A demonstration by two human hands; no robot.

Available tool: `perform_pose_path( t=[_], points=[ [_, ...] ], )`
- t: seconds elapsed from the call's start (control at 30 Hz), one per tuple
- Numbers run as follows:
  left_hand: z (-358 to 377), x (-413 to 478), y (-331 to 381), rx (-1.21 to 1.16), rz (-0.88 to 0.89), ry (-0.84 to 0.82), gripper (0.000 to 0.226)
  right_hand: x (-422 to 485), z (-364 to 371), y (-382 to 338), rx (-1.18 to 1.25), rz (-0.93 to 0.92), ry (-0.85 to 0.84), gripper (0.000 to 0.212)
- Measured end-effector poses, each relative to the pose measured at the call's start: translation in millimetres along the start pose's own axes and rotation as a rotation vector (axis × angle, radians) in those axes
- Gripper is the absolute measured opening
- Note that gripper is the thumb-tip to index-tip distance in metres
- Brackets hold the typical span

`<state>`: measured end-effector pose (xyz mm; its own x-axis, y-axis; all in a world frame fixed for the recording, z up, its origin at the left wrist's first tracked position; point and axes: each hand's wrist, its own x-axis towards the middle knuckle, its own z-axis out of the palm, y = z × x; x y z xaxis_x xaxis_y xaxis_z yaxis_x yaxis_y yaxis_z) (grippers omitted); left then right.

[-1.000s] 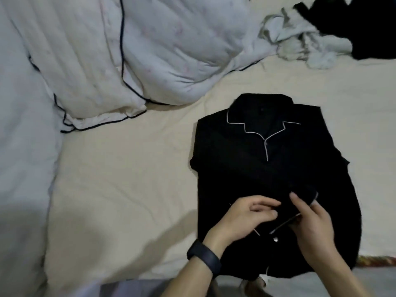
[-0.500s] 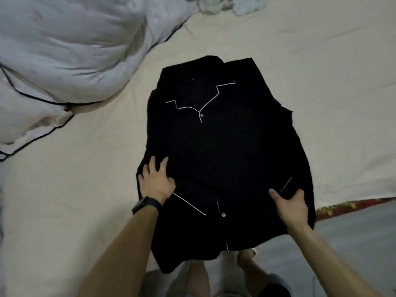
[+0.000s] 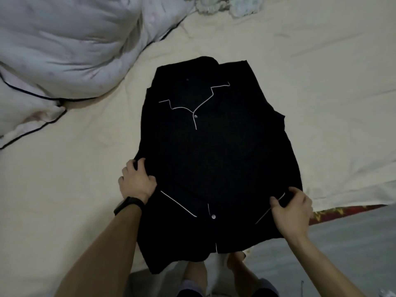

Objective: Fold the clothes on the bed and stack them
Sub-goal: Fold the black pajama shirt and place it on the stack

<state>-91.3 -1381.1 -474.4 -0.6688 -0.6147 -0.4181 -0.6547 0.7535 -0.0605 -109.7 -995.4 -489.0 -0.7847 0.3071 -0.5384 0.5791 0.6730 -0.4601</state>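
A black pyjama shirt [image 3: 216, 151] with thin white piping lies front-up on the cream bed sheet [image 3: 64, 172], collar away from me, sleeves tucked under, its hem hanging over the bed's near edge. My left hand [image 3: 136, 182] grips the shirt's left side edge, fingers curled into the cloth. At the right side, near the piped pocket, my right hand [image 3: 292, 207] pinches the fabric between thumb and fingers. A dark band sits on my left wrist.
A white quilt [image 3: 70, 46] with dark piping is bunched at the upper left. Crumpled pale clothes [image 3: 222, 6] show at the top edge. The bed's corner [image 3: 347, 207] with a red patterned strip is at the right, grey floor beyond. My legs stand below the hem.
The hands left the shirt's middle and went to its two sides. They then closed on the cloth: the left curled round the edge, the right pinching near the pocket.
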Motion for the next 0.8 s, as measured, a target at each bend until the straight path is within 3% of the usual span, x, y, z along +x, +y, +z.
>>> perform_pose_path(
  t=[0.2, 0.37, 0.47, 0.6, 0.8],
  points=[
    [-4, 32, -19, -0.02, 0.043, 0.062, 0.077, -2, 41, -105, -0.121, -0.419, -0.168, 0.054],
    [-3, 59, -31, -0.103, 0.085, 0.048, 0.058, 18, 104, -214, -0.212, -0.56, -0.37, 0.071],
    [-2, 71, -40, -0.167, 0.094, 0.107, 0.044, 35, 141, -273, -0.271, -0.581, -0.446, 0.082],
    [6, 81, -66, -0.394, 0.081, 0.211, 0.043, 53, 189, -338, -0.299, -0.558, -0.447, 0.088],
    [28, 94, -95, -0.833, 0.039, 0.048, 0.036, 71, 248, -406, -0.227, -0.439, -0.507, 0.069]
  ],
)
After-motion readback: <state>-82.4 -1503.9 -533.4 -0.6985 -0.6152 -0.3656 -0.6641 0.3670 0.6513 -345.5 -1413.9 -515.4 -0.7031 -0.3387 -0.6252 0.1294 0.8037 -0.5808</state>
